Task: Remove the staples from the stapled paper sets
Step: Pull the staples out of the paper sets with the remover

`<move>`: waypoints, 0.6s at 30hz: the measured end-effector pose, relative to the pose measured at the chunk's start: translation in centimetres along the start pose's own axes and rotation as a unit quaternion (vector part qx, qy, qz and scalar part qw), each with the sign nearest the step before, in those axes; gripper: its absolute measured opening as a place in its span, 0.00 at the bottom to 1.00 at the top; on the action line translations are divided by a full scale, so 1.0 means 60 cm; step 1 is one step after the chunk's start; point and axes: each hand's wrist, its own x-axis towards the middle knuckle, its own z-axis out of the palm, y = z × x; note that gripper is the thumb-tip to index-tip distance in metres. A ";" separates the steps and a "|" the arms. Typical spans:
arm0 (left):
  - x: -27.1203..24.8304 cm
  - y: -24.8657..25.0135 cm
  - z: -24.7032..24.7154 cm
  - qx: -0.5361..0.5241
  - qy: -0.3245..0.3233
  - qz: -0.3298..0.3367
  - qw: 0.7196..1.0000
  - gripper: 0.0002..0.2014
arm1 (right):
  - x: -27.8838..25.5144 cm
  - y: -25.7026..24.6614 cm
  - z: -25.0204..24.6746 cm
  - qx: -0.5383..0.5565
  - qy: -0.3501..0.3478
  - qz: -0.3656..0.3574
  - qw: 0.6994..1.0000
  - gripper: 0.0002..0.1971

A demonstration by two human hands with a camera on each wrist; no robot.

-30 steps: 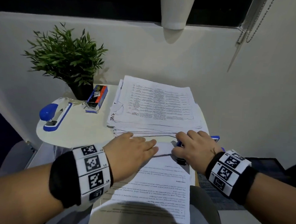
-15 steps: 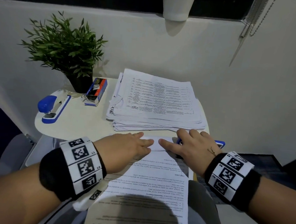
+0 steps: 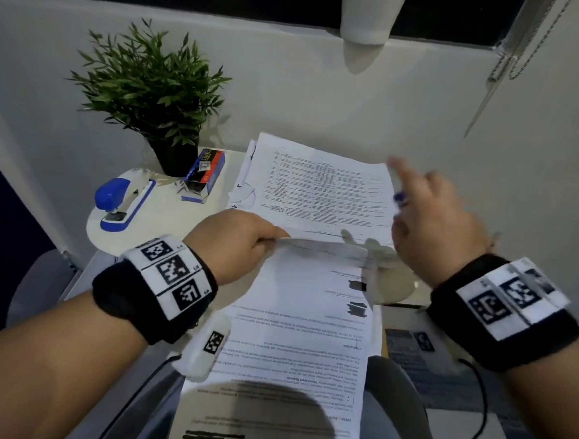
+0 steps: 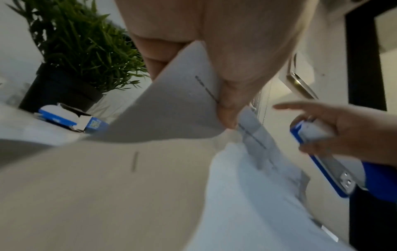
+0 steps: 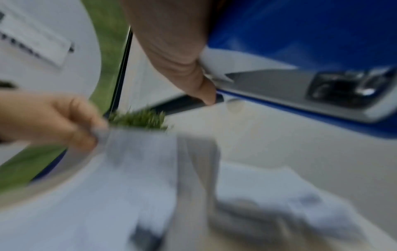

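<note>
A printed paper set [image 3: 302, 322] lies over my lap and the near table edge. My left hand [image 3: 269, 243] pinches its far edge between thumb and fingers and holds that edge lifted; in the left wrist view the thumb [image 4: 227, 108] presses on the bent sheet [image 4: 182, 101]. A short dark mark [image 4: 134, 160], perhaps a staple, shows on the page below. My right hand [image 3: 417, 213] hovers blurred over the right side of the paper stack [image 3: 317, 187]. Its index finger points out, and it grips a blue and white stapler-like tool [image 4: 318, 135], also close up in the right wrist view [image 5: 300, 88].
On the small round white table [image 3: 165, 225] sit a blue stapler [image 3: 123, 202], an open staple box [image 3: 204, 175] and a potted plant [image 3: 150, 85] at the back left. A white wall stands right behind. A cable [image 3: 476, 417] runs at lower right.
My left hand went from lying flat on the page to pinching and lifting its far edge. My right hand rose off the paper and swung up and right with the blue tool.
</note>
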 end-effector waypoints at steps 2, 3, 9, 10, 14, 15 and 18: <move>0.006 0.010 -0.011 -0.056 0.004 -0.033 0.998 0.12 | 0.017 -0.016 -0.042 0.133 0.161 0.012 0.978 0.25; 0.007 0.017 -0.017 -0.082 0.006 -0.049 0.995 0.10 | 0.023 -0.022 -0.054 0.182 0.225 0.006 0.957 0.21; 0.002 0.069 -0.041 -0.154 0.032 -0.043 0.987 0.06 | 0.024 -0.109 -0.041 0.374 0.328 -0.018 0.867 0.12; 0.001 0.075 -0.043 -0.161 0.041 -0.041 0.985 0.05 | 0.019 -0.120 -0.030 0.386 0.319 -0.025 0.865 0.12; -0.009 0.084 -0.037 -0.181 0.042 -0.050 0.981 0.02 | 0.004 -0.135 0.000 0.427 0.288 -0.010 0.857 0.09; -0.012 0.082 -0.033 -0.180 0.041 -0.055 0.981 0.02 | 0.003 -0.136 0.002 0.447 0.281 0.009 0.849 0.09; -0.020 0.076 -0.025 -0.183 0.048 -0.073 0.979 0.03 | -0.001 -0.134 -0.002 0.504 0.278 0.059 0.816 0.10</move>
